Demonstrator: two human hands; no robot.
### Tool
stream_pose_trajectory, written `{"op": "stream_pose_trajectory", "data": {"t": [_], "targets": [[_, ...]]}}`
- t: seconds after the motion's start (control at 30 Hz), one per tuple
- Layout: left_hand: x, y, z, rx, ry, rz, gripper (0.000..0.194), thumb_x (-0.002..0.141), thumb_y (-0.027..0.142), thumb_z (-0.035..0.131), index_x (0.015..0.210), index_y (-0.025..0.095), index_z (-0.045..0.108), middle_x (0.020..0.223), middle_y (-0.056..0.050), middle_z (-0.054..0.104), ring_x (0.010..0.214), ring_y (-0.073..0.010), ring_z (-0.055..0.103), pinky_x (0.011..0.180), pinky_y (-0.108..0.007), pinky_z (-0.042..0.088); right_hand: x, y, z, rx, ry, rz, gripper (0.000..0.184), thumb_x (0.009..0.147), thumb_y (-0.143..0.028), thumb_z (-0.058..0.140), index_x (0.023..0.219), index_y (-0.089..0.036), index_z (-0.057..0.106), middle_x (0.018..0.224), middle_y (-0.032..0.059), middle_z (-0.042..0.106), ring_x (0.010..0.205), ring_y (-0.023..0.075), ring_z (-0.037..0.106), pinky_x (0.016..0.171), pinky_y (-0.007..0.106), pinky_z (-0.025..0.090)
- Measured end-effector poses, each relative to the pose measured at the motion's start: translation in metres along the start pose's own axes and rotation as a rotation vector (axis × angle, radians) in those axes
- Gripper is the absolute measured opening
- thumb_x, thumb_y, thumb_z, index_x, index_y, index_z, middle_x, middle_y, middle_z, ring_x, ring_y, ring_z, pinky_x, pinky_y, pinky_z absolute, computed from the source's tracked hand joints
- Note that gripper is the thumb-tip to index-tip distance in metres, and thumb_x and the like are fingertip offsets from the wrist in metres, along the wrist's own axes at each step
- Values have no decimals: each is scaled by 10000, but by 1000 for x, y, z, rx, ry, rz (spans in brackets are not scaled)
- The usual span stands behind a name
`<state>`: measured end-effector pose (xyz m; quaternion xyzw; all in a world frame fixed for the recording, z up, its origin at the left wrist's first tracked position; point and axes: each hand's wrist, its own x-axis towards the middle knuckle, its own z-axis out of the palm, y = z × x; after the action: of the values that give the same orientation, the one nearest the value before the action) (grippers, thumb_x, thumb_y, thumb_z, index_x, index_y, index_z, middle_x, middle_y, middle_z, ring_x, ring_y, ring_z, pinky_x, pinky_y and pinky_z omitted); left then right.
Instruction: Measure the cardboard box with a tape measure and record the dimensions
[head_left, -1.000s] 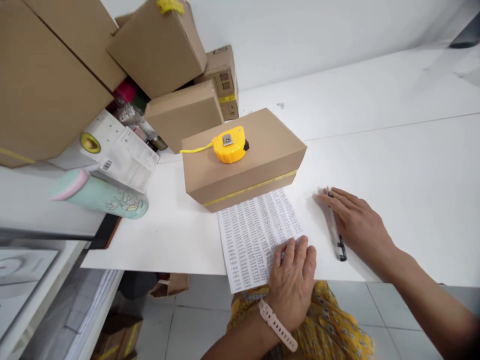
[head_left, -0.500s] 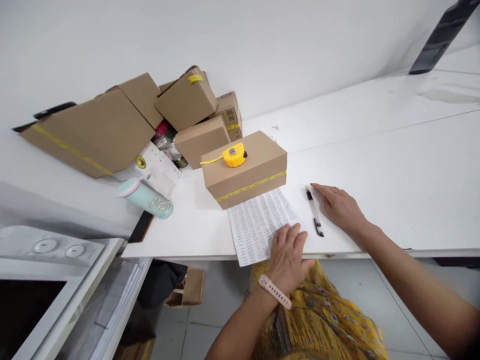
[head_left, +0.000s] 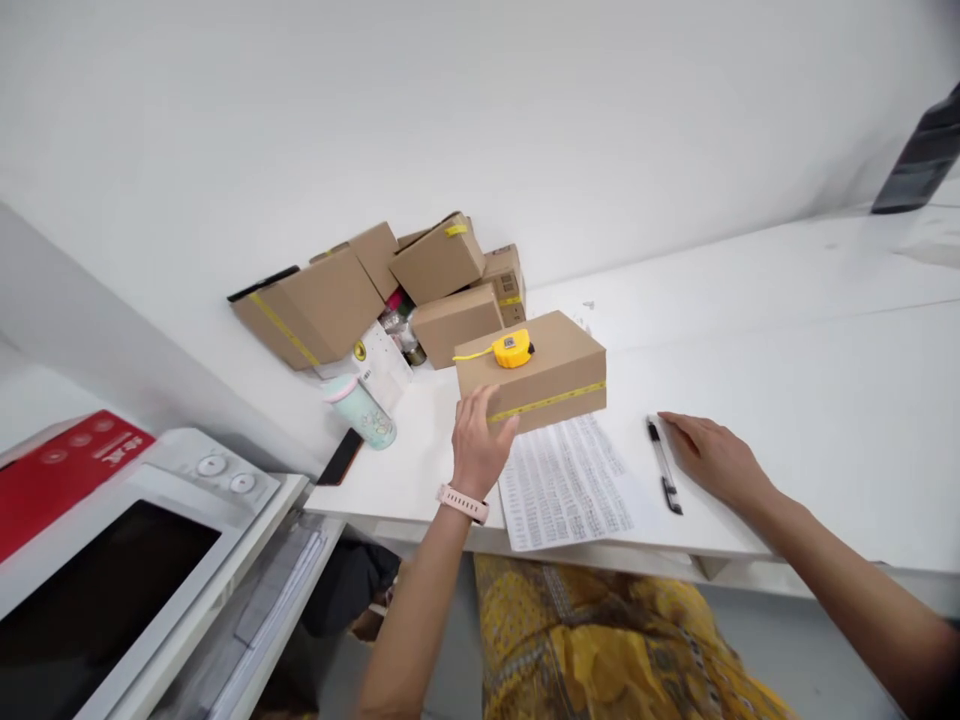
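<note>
My left hand [head_left: 481, 440], a pink band on its wrist, is at the near left corner of a cardboard box [head_left: 559, 365], fingers apart; whether it touches the box I cannot tell. On top of that box lies a yellow tape measure [head_left: 513, 348] with a bit of its tape out. Printed sheets [head_left: 566, 490] lie partly beneath the box and hang slightly over the table's front edge. My right hand [head_left: 716, 458] rests flat on the white table, fingers stretched, holding nothing. Just left of it lies a capped pen [head_left: 664, 465].
More cardboard boxes [head_left: 439, 265] are piled against the wall at the back left. A mint tumbler [head_left: 361, 410] leans near a dark flat object [head_left: 341, 458]. At the left stands a white microwave [head_left: 247, 515] beside a red box [head_left: 67, 470]. A dark bottle-like object [head_left: 915, 160] is at the far right.
My left hand has lifted from the sheets and moved left and forward to the box. My right hand stays by the pen. The view has shifted, showing more of the left side.
</note>
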<state>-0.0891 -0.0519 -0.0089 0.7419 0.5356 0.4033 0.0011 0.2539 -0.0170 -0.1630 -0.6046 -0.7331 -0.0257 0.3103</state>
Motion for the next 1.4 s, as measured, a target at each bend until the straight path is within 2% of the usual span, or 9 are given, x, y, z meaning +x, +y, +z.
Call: {"op": "stream_pose_trajectory", "data": {"t": [0.17,0.33,0.5,0.6,0.73,0.8,1.1,1.4], "targets": [[44,-11,7,-4,-13,-21,546,837,239,693,1330,203,459,1376,-130,556,1350,-284,462,1111,-490,392,-1,3,0,54,15,-36,365,967,-290,412,1190,-218,693,1173,113,751,1016,322,721,812,435,585],[93,-23,21,-38,-94,-62,749,760,293,783,1392,195,393,1471,-156,466,1409,-313,394,1159,-508,318,-1,4,3,89,61,-22,369,936,-315,417,1154,-220,699,1129,110,766,985,334,732,800,480,599],[122,-38,36,-90,-186,-93,877,728,383,823,1444,200,352,1506,-178,450,1416,-333,407,1144,-510,341,2,6,7,96,79,24,353,935,-371,429,1130,-258,701,1109,82,775,967,326,737,807,483,605],[126,-47,42,-121,-234,-109,859,768,400,794,1463,191,335,1443,-179,519,1361,-311,485,1110,-478,392,2,5,7,96,85,50,353,949,-392,426,1140,-258,691,1103,78,775,976,321,735,829,482,603],[124,-53,45,-132,-270,-115,617,824,367,736,1360,221,470,1390,-128,573,1323,-297,509,1107,-475,387,2,2,6,95,86,52,346,962,-403,423,1138,-270,690,1104,72,774,987,320,733,854,492,596],[123,-53,45,-136,-276,-118,555,827,364,732,1318,234,507,1363,-109,591,1300,-293,519,1097,-472,392,2,1,5,86,87,55,342,964,-408,425,1140,-274,687,1112,69,772,992,318,732,860,489,595],[124,-50,44,-86,-276,-104,529,851,376,718,1315,244,500,1327,-88,606,1249,-280,543,1060,-451,422,2,-1,3,63,75,50,340,981,-412,423,1158,-256,667,1120,80,766,1004,318,728,850,493,601],[124,-48,44,-76,-261,-108,541,832,373,722,1312,254,503,1314,-84,618,1237,-288,559,1048,-462,435,-1,1,2,141,39,144,331,952,-457,459,1171,-303,654,1149,73,755,1009,342,725,808,521,616]]}}
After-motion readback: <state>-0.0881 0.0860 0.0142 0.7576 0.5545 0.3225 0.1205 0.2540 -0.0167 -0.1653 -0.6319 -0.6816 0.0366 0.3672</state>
